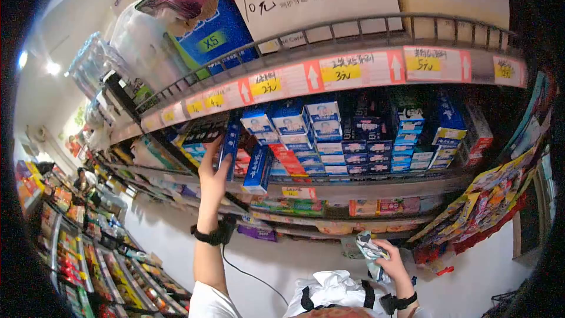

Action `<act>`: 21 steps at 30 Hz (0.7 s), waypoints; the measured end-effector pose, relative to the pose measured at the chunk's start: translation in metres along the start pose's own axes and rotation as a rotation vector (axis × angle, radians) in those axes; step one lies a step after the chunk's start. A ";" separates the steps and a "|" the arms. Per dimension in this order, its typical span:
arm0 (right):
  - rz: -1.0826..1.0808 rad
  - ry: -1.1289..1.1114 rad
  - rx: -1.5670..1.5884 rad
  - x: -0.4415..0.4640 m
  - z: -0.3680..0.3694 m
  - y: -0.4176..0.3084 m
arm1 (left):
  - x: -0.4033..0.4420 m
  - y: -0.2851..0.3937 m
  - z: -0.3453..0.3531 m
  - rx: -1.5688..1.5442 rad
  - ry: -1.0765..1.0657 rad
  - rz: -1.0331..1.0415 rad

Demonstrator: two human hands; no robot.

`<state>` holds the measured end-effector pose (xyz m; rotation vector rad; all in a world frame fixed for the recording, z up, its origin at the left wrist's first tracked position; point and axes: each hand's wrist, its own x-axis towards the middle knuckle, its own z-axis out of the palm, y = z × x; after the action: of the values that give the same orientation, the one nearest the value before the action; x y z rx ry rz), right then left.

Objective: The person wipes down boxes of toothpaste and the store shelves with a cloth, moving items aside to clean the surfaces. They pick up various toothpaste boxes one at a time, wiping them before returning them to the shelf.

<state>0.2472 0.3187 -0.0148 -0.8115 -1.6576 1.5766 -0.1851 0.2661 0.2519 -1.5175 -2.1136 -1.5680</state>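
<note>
My left hand (213,172) reaches into the shelf at the left end of the toothpaste row. Its fingers and thumb close around a narrow dark-blue toothpaste box (229,144), which stands tilted. Just right of it, another blue toothpaste box (257,168) juts out over the shelf edge. Stacked blue and white toothpaste boxes (325,121) fill the middle of the same shelf. Low on the right, in front of my body, my right hand (393,260) grips a crumpled white, green and dark piece (373,253) that looks like cloth or soft wrapping; its exact kind is unclear.
A wire rail and price strip (338,70) run along the shelf above, with large price cards (318,0) over it. Hanging snack packets (482,206) line the right side. Another shelf of goods (100,253) stands across the aisle floor (159,224) on the left.
</note>
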 end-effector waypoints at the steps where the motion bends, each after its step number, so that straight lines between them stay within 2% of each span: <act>1: 0.003 0.011 -0.040 -0.002 0.000 0.000 | 0.010 -0.003 0.005 0.135 0.022 0.099; 2: -0.016 0.024 -0.055 -0.004 0.002 0.002 | 0.016 -0.005 0.007 0.122 0.028 0.105; 4: -0.041 0.037 -0.059 -0.005 0.006 0.004 | 0.027 0.005 0.015 0.477 0.109 0.217; 7: 0.042 0.076 -0.129 -0.004 0.013 0.009 | 0.033 0.008 0.026 0.597 0.229 0.296; 9: 0.043 0.075 -0.125 -0.001 0.017 0.009 | 0.033 0.011 0.030 0.603 0.216 0.285; 11: 0.048 0.070 -0.119 0.002 0.018 0.010 | 0.028 0.012 0.029 0.843 0.322 0.430; 12: 0.053 0.076 -0.120 0.004 0.019 0.012 | 0.024 0.015 0.025 0.843 0.324 0.424; 14: 0.073 0.105 -0.092 0.006 0.021 0.017 | 0.008 0.020 0.015 0.571 0.325 0.543; 16: 0.124 0.128 -0.059 0.007 0.025 0.010 | -0.024 0.006 0.015 0.121 0.460 0.351; 17: 0.173 0.156 -0.023 0.009 0.025 0.007 | -0.049 0.012 0.005 0.117 0.412 0.174; 18: 0.097 0.142 -0.051 0.012 0.023 0.024 | -0.066 0.009 0.011 0.030 0.473 0.126; 19: 0.093 0.143 -0.042 0.015 0.023 0.026 | -0.085 -0.005 0.020 -0.106 0.446 -0.008; 21: 0.139 0.147 -0.079 0.014 0.025 0.028 | -0.106 0.007 0.017 -0.631 0.066 -0.489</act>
<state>0.2178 0.3176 -0.0422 -1.0776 -1.5953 1.5123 -0.1192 0.2114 0.1866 -1.0652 -2.1757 -2.6036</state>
